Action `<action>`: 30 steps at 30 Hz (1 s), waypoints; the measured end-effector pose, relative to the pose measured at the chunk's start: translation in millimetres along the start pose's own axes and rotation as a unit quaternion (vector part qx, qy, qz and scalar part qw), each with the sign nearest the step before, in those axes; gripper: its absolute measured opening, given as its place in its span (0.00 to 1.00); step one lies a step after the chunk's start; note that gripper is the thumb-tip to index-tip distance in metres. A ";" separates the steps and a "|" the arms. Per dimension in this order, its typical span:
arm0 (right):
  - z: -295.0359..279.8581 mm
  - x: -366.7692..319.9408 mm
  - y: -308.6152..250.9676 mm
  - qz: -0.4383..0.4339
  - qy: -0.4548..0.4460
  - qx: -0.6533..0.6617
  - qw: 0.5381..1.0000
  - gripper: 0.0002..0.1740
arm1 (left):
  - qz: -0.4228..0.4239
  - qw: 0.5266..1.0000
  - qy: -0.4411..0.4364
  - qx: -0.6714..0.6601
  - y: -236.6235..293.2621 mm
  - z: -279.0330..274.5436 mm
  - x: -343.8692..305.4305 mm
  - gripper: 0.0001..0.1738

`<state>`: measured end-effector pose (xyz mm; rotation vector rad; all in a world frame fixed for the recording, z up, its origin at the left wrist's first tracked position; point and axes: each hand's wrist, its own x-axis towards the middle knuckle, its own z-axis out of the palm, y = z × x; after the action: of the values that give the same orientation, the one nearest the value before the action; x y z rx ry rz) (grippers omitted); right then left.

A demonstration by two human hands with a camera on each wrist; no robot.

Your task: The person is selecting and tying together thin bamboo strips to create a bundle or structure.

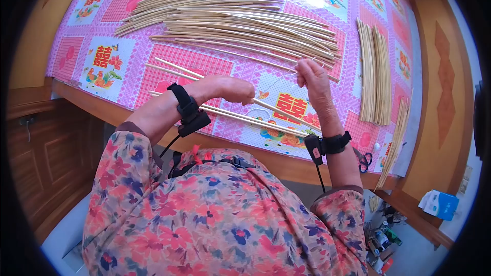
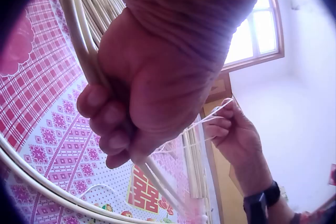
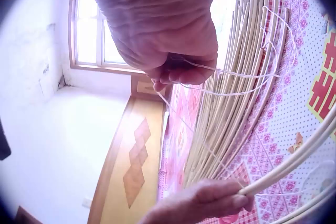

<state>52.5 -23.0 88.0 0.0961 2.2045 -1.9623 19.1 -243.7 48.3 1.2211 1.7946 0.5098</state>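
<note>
My left hand (image 1: 238,90) grips a pair of pale, thin sticks (image 1: 284,111), its fingers curled round them in the left wrist view. To the right and slightly higher, my right hand (image 1: 314,81) holds a thin white string (image 3: 239,75) in its curled fingers. One strand of the string runs down from the right hand to the sticks at the left hand, and loose loops trail off over the table. A second pair of sticks (image 1: 243,118) lies nearer the table's front edge, below the left hand.
A big pile of similar sticks (image 1: 240,25) covers the far side of the patterned tablecloth (image 1: 115,53). Upright bundles (image 1: 375,74) lie at the right, with a smaller bundle (image 1: 394,143) nearer me. Dark-handled scissors (image 1: 364,162) rest by the right forearm.
</note>
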 end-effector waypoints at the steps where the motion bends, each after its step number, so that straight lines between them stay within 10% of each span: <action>1: -4.7 3.9 -2.0 0.005 0.026 0.098 0.995 0.13 | -0.010 1.000 0.001 -0.004 -2.0 2.0 -0.7 0.15; 10: -25.9 22.4 0.7 0.011 0.147 0.411 0.900 0.09 | -0.003 0.999 0.049 -0.020 -22.5 23.1 6.6 0.15; 30: -81.2 56.8 -0.6 -0.141 0.229 0.432 0.861 0.09 | -0.051 0.998 -0.041 0.022 -24.7 45.3 15.1 0.15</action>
<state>-11.2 52.9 86.8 0.4139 1.3717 -3.2339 42.0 -247.1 -0.2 1.1559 1.7958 0.3587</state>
